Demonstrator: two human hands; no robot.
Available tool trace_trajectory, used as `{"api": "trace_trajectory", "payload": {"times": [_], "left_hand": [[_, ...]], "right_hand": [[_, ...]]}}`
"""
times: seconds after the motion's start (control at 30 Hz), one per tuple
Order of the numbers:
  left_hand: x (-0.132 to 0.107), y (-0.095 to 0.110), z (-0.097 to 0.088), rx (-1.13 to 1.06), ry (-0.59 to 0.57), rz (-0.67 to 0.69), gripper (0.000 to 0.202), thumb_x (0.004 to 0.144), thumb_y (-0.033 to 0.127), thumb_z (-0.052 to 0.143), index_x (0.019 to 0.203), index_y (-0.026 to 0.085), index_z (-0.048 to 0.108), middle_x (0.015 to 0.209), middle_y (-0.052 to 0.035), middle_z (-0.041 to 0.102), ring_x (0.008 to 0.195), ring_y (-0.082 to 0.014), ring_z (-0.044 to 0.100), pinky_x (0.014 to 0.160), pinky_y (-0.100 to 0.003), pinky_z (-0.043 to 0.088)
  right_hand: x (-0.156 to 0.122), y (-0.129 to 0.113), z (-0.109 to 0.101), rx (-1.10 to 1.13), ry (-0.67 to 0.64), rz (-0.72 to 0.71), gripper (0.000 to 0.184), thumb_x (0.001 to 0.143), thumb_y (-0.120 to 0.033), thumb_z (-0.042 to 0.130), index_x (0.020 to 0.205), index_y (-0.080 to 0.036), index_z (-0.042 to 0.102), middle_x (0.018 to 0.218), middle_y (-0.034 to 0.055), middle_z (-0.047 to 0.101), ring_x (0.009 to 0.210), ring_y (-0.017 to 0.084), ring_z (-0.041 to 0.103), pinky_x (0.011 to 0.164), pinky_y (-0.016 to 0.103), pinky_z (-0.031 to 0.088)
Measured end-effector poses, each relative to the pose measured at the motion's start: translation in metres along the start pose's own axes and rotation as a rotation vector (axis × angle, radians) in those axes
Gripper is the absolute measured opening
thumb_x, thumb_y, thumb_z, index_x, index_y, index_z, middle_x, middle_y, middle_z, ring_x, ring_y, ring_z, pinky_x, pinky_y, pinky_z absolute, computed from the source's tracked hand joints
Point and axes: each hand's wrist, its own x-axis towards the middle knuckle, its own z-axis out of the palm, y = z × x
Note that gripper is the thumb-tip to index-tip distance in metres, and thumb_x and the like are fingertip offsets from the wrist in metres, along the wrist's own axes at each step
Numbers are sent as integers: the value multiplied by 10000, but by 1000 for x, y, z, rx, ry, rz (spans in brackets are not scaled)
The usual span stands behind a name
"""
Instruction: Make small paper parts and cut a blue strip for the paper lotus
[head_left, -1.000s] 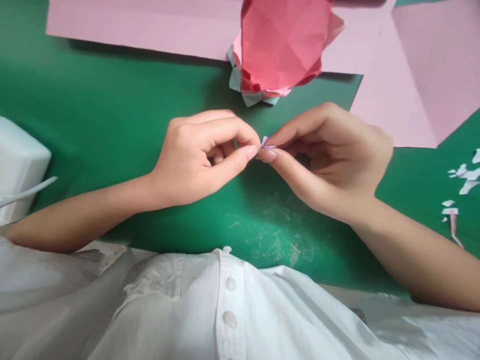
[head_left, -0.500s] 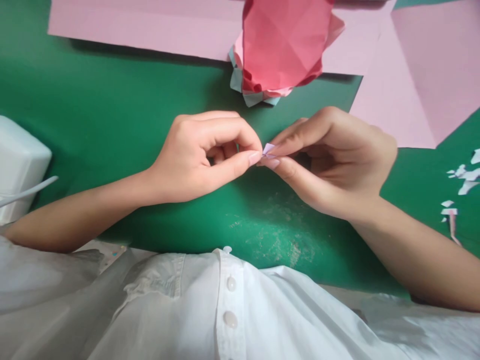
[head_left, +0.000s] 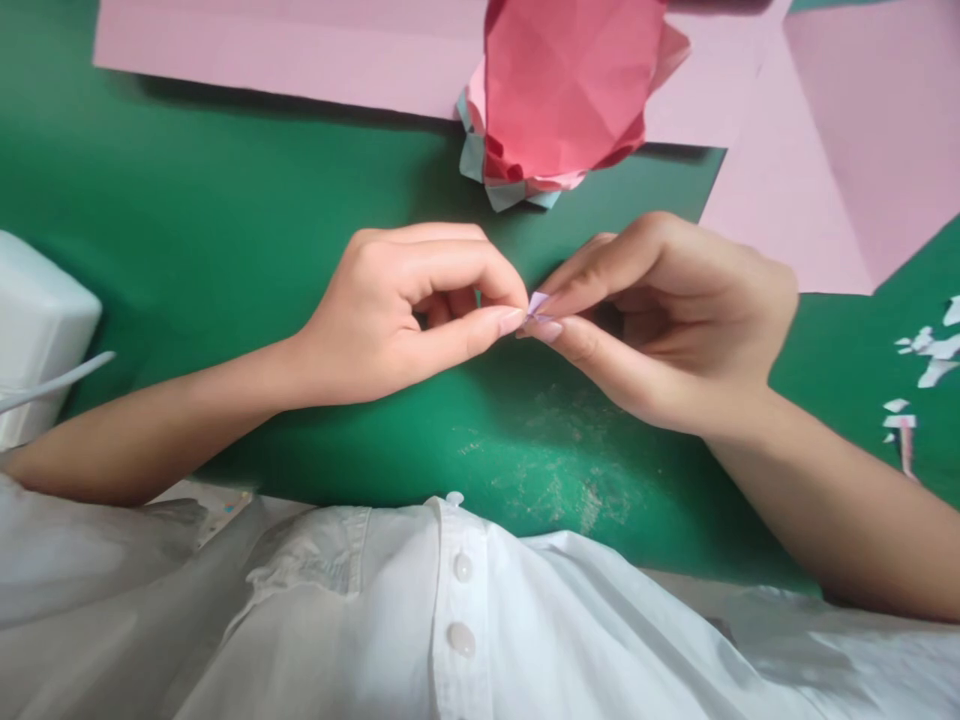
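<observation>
A tiny lilac paper piece (head_left: 537,301) is pinched between the fingertips of both hands over the green table surface (head_left: 225,230). My left hand (head_left: 405,305) is curled, thumb and forefinger closed on the left side of the piece. My right hand (head_left: 667,310) is curled too, thumb and forefinger closed on its right side. Most of the piece is hidden by my fingers. Just beyond the hands lies a crumpled red folded paper shape (head_left: 562,90) on pink and pale blue folded layers.
Pink paper sheets (head_left: 285,50) lie along the far edge, with another pink paper sheet (head_left: 847,150) at the right. White and pink paper scraps (head_left: 919,380) are scattered at the right. A white box (head_left: 37,330) with a white strap stands at the left edge.
Both hands have stayed in nearly the same place; the fingertips shifted slightly right and down while working the lilac piece, which now shows a little less.
</observation>
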Motion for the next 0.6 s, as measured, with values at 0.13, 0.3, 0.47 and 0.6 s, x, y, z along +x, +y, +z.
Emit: {"api": "trace_trajectory", "payload": {"times": [0.13,0.3,0.47,0.6], "left_hand": [[0,-2,0,25,-3,25,156,894,272,636,764,222,707,728,1,705,561,-75,590,474,-184,477],[0,-3,1,46,7,69,148,880,244,640,760,215,722,717,-4,702,575,-81,594,488,-190,466],[0,-4,0,91,-5,56,157,881,267,641,755,222,725,717,-7,705,578,-89,599,482,-197,455],[-1,-4,1,63,5,85,147,883,241,646,755,211,711,719,0,694,574,-80,598,491,-193,456]], "right_hand": [[1,-1,0,-4,-17,23,230,728,-69,751,819,-244,632,809,-3,695,643,156,605,504,328,442],[2,-1,-1,-26,-33,20,209,734,-85,740,803,-245,626,799,-2,699,643,163,614,491,326,452],[2,1,-1,-41,-48,12,190,744,-102,734,819,-245,635,808,-1,709,637,157,615,481,312,458],[1,1,-1,-45,-43,-10,200,747,-104,747,820,-248,629,799,-9,701,627,150,607,472,307,449]]}}
